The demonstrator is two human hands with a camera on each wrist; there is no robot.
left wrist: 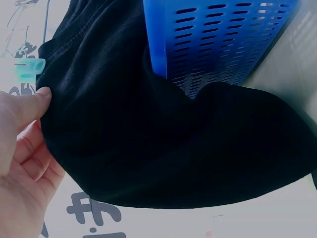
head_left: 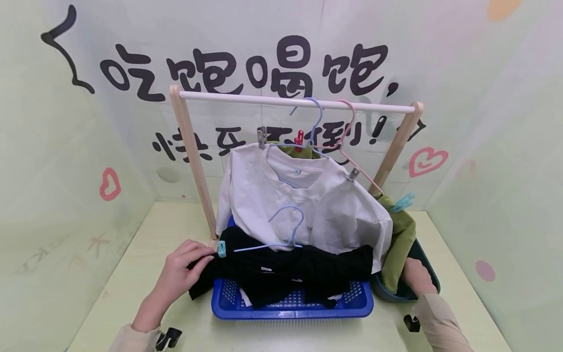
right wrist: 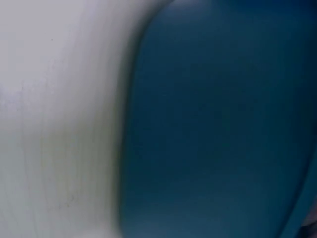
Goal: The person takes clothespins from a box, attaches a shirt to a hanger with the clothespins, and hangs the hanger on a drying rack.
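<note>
My left hand (head_left: 182,266) pinches the shoulder edge of a black shirt (head_left: 277,269) between thumb and fingers. Just beside the fingertips, a light-blue clothespin (head_left: 222,249) sits on that shoulder. A blue hanger (head_left: 259,248) lies at the shirt's neck, its hook pointing up. In the left wrist view the black cloth (left wrist: 129,124) hangs from the thumb, next to the clothespin (left wrist: 29,68). On the other side, my right hand (head_left: 418,277) reaches down into a dark teal bin (head_left: 434,276); its fingers are hidden. Only the bin's wall (right wrist: 213,124) fills much of the right wrist view.
Under the black shirt stands a blue perforated basket (head_left: 292,313). Behind it, a white shirt (head_left: 290,205) and a green garment (head_left: 403,232) hang with clothespins from a rack's white rod (head_left: 228,97). The rack's wooden post (head_left: 193,161) rises at the left.
</note>
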